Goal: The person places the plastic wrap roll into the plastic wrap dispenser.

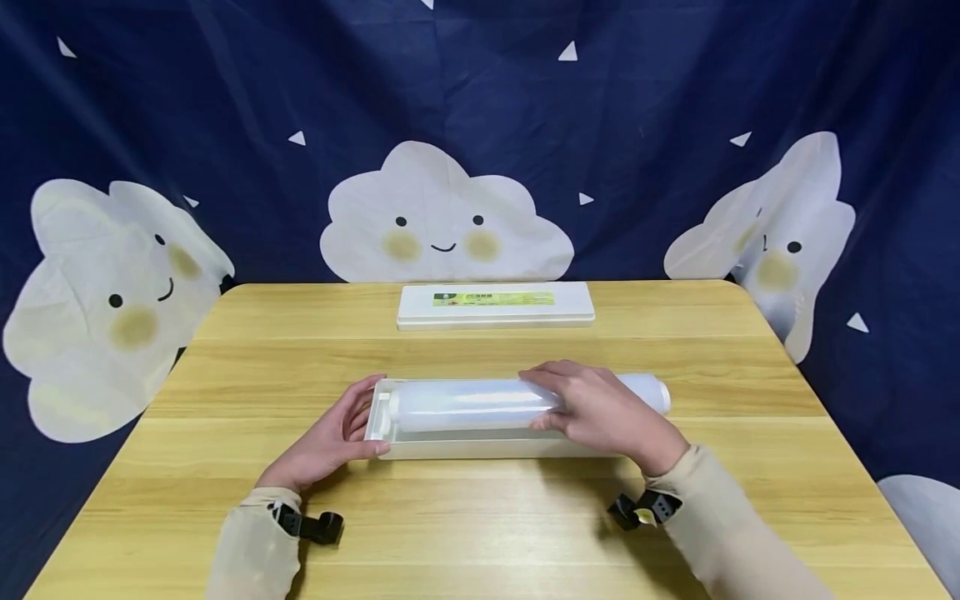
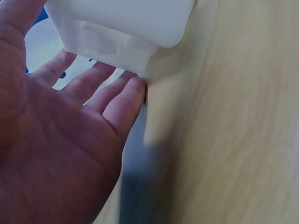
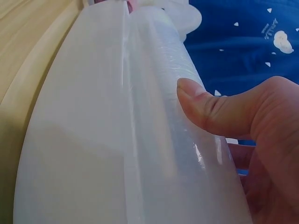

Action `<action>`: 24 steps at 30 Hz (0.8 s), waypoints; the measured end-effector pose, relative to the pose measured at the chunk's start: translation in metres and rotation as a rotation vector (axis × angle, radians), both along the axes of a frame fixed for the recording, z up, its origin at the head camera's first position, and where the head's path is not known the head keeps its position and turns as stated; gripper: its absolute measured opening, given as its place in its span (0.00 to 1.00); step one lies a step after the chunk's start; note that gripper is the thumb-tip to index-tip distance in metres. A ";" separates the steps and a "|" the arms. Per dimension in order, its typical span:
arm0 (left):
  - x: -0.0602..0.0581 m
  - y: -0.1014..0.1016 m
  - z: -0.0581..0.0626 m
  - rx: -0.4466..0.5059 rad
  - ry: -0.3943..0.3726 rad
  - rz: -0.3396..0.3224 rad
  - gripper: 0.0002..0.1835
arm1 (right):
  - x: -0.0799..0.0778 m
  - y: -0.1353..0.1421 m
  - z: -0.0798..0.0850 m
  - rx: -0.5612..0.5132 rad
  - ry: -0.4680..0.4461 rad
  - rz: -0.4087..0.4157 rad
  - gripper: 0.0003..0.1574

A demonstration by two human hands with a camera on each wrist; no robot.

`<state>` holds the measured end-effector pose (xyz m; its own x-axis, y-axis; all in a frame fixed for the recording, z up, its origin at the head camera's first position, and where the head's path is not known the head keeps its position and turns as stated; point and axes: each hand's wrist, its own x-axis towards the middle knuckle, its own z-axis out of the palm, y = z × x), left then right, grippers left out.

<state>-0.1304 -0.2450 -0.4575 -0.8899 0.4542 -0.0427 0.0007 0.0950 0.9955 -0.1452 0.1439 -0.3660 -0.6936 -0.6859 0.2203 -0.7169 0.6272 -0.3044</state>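
A roll of cling film (image 1: 465, 404) lies lengthwise over a long white box (image 1: 465, 450), its left end within the walls and its right end (image 1: 660, 393) raised above the rim. My right hand (image 1: 600, 412) grips the roll right of its middle; in the right wrist view the thumb (image 3: 201, 105) presses on the shiny film (image 3: 163, 116). My left hand (image 1: 341, 433) holds the box's left end, thumb at the front corner and fingers round the back corner. In the left wrist view, fingertips touch the box's end wall (image 2: 103, 44). My right hand and forearm hide the box's right end.
A white lid (image 1: 495, 317) with a green and yellow label lies near the back edge of the wooden table (image 1: 465, 533). Behind the table hangs a dark blue cloth (image 1: 480, 83) with smiling clouds. Each wrist carries a small black camera (image 1: 326, 527).
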 end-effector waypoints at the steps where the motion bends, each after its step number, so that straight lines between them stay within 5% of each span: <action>1: 0.000 0.000 0.000 0.003 0.001 0.001 0.51 | 0.000 -0.001 0.000 0.003 0.002 0.003 0.37; 24: 0.001 0.003 0.004 0.043 -0.017 0.001 0.53 | -0.005 -0.019 -0.002 0.004 -0.024 0.027 0.37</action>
<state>-0.1293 -0.2418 -0.4538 -0.8896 0.4551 -0.0380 -0.0160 0.0520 0.9985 -0.1501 0.1254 -0.3682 -0.6802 -0.7049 0.2012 -0.7258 0.6091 -0.3197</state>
